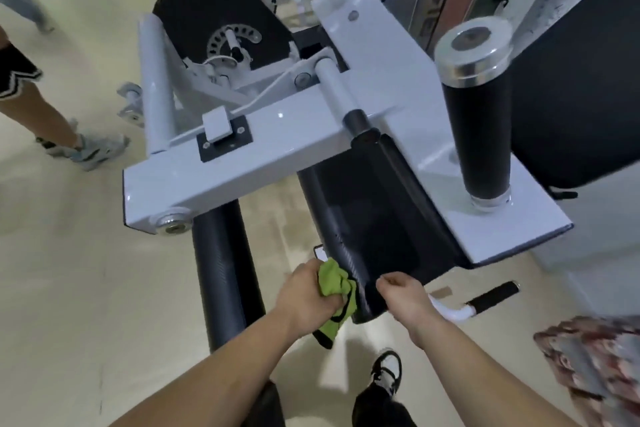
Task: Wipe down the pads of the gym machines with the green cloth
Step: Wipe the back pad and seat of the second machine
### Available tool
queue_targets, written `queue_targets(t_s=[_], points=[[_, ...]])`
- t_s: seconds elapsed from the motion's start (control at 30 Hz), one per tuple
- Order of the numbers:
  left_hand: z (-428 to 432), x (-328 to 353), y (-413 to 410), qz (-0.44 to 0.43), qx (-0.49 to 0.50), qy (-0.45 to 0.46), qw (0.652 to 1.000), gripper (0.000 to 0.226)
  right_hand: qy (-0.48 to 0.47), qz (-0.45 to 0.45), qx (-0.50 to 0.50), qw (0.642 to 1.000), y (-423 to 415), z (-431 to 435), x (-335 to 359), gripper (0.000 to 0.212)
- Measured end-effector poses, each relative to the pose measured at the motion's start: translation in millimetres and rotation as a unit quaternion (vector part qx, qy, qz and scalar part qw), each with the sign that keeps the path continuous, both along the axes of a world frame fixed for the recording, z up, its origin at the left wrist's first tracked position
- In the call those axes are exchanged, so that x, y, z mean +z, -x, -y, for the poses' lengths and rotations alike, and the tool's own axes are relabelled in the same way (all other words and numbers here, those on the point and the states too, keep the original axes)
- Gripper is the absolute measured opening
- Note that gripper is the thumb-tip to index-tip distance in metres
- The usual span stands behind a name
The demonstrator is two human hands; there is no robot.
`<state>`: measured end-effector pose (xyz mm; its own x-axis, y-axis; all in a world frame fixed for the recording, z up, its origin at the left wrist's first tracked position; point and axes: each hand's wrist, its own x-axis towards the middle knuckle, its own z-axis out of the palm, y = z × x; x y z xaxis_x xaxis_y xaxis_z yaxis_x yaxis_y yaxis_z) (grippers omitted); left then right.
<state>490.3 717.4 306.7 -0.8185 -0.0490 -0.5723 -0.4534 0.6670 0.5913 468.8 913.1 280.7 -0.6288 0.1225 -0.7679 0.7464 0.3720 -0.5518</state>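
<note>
Left hand (pixel 308 295) clamps the bunched green cloth (pixel 337 282) on the near edge of the black pad (pixel 370 236), right hand (pixel 403 293) gripping that edge; wiping looks underway, next probably a sweep up its hollow.

Lime-green cloth (pixel 337 291) with black trim, black textured pad (pixel 374 229), glossy white machine frame (pixel 294 146), beige floor (pixel 69 288)

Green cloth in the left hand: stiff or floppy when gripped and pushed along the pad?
Probably floppy: the green fabric cloth is bunched in the left hand, and a loose end hangs below the fist. It is likely light, since one hand's grip holds it. Pushed along the black curved pad, it would probably crumple and drag rather than slide flat.
</note>
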Motion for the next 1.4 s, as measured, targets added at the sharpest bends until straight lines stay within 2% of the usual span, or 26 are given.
queue_targets(t_s=[0.1,0.2,0.3,0.37,0.43,0.5,0.57,0.67,0.7,0.87,1.0,1.13,1.23,1.3,1.4], points=[[15,-21,19,-0.035,-0.068,0.01,0.997,0.042,-0.027,-0.032,0.012,0.999,-5,13,-9,0.047],[30,-37,36,-0.085,-0.131,-0.001,0.988,0.045,-0.059,-0.044,0.028,0.997,-15,26,-26,0.053],[34,-43,52,-0.145,-0.178,0.013,0.973,0.054,-0.146,-0.051,0.094,0.983,-29,37,-47,0.06],[30,-53,59,-0.22,-0.225,0.039,0.948,0.057,-0.202,-0.049,0.143,0.968,-41,46,-61,0.075],[22,-69,61,-0.272,-0.288,0.041,0.917,0.062,-0.237,-0.064,0.15,0.958,-48,52,-72,0.082],[7,-89,53,-0.26,-0.401,0.043,0.877,0.069,-0.277,-0.102,0.124,0.947,-53,55,-82,0.079],[-7,-105,44,-0.262,-0.48,0.06,0.835,0.073,-0.322,-0.164,0.102,0.927,-57,59,-92,0.066],[-19,-126,48,-0.306,-0.484,0.051,0.818,0.071,-0.386,-0.236,0.098,0.886,-57,65,-109,0.035],[-17,-134,51,-0.313,-0.486,0.047,0.814,0.069,-0.403,-0.26,0.09,0.873,-59,69,-115,0.03],[-4,-159,71,-0.373,-0.498,-0.039,0.782,0.062,-0.44,-0.372,0.02,0.817,-57,73,-140,0.026],[-1,-184,85,-0.467,-0.496,-0.08,0.728,0.06,-0.47,-0.47,-0.014,0.747,-51,70,-164,0.019],[-1,-203,92,-0.543,-0.469,-0.102,0.689,0.06,-0.501,-0.458,-0.019,0.734,-51,72,-181,0.025],[2,-211,100,-0.595,-0.463,-0.107,0.648,0.058,-0.515,-0.476,-0.026,0.712,-48,79,-186,0.026],[12,-212,107,-0.613,-0.48,-0.105,0.618,0.054,-0.548,-0.447,-0.041,0.706,-45,86,-187,0.035],[46,-212,148,-0.652,-0.49,-0.061,0.575,0.045,-0.595,-0.358,-0.062,0.717,-38,100,-178,0.059]])
